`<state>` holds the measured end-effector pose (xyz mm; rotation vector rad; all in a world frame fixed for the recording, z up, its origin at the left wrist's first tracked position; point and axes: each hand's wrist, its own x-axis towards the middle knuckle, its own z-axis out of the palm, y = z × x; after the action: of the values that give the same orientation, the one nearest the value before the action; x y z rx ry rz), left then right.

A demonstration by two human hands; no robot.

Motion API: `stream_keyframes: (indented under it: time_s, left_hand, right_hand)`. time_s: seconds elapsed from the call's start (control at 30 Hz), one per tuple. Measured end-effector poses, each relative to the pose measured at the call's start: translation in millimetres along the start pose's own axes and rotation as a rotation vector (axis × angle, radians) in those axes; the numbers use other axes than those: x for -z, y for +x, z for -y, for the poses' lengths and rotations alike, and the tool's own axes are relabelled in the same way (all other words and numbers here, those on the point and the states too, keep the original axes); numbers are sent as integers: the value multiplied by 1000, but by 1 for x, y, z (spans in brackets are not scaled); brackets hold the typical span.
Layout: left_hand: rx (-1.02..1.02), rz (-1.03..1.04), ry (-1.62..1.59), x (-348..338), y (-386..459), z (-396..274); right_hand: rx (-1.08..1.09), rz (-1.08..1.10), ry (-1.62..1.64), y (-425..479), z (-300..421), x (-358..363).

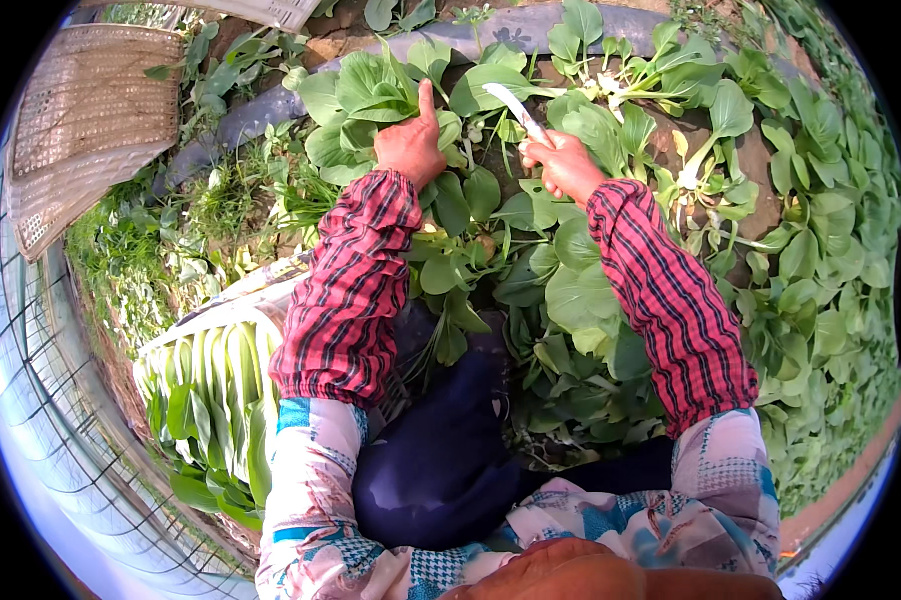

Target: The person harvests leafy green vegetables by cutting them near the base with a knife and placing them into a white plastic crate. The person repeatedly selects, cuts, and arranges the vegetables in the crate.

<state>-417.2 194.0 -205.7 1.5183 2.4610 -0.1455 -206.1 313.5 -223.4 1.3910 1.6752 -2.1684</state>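
Note:
My left hand [413, 142] is at a leafy green plant [371, 90], its index finger pointing up beside the leaves; its palm and other fingers are partly hidden, so whether it grips the plant does not show. My right hand [564, 165] is closed around the handle of a knife [512, 103] whose pale blade points up and to the left. Between the hands lie broad green leaves and a patch of dark soil. Cut or uprooted leafy greens [638, 90] with pale stems rest beyond the right hand, and another [692, 169] lies farther right.
A light plastic crate [270, 304] at lower left holds leafy greens [225, 375] with pale stalks. Perforated plastic crates [97, 97] stand at upper left. A dark plastic strip [259, 116] crosses the far soil. Dense plants [825, 300] grow on the right; wire netting [45, 375] curves along the left.

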Motion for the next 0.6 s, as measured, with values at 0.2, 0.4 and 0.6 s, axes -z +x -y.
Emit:
stream_keyframes:
  time_s: [0.2, 0.4, 0.6]
  left_hand:
    - [258, 127, -103, -17, -10, 38]
    - [385, 40, -223, -32, -33, 34]
    - [355, -140, -322, -53, -44, 37]
  right_hand:
    - [87, 10, -451, 67, -13, -64]
    - [-39, 16, -594, 91, -11, -87]
    - [-12, 62, -702, 92, -4, -89]
